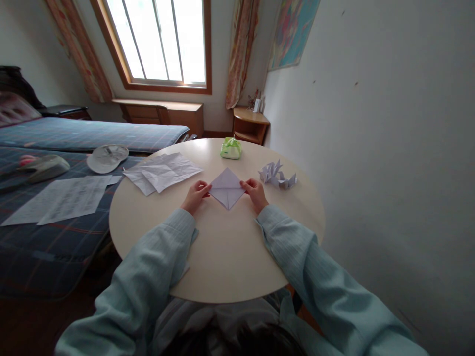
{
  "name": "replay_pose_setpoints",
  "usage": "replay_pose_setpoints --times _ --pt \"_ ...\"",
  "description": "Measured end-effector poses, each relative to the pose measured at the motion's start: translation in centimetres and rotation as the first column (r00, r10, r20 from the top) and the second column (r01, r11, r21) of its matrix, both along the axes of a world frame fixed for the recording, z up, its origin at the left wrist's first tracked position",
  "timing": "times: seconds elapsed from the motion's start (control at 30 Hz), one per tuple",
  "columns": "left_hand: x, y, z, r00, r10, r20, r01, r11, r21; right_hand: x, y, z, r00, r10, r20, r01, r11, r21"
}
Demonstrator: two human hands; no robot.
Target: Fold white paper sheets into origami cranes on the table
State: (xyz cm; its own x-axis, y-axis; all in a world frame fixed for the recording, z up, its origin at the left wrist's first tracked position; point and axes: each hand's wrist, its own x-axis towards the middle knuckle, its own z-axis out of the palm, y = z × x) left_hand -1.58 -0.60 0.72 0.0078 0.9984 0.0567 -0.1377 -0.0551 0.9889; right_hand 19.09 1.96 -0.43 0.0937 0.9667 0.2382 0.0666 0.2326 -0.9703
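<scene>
A folded sheet of white paper, diamond-shaped with a crease across its middle, is held over the round table. My left hand pinches its left corner between thumb and fingers. At the opposite corner, my right hand grips the paper in the same way. To the right of it stand several folded paper pieces with pointed tips. Creased flat paper sheets lie on the table's left side, partly overlapping.
A green tissue pack sits near the table's far edge. On the bed at left are printed sheets and a white cap. A wall rises close on the right. A corner cabinet stands beyond the table.
</scene>
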Motion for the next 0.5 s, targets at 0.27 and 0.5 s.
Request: replay_pose_setpoints --times 0.27,0.5 --pt "0.04 0.02 -0.05 1.000 0.000 0.002 0.000 1.000 0.001 0.07 0.11 -0.19 0.999 -0.014 0.040 0.013 1.000 0.023" --pt "-0.15 0.17 -0.20 0.999 0.008 -0.042 -0.008 1.000 -0.003 0.04 0.00 0.02 0.999 -0.012 0.033 0.012 1.000 0.008"
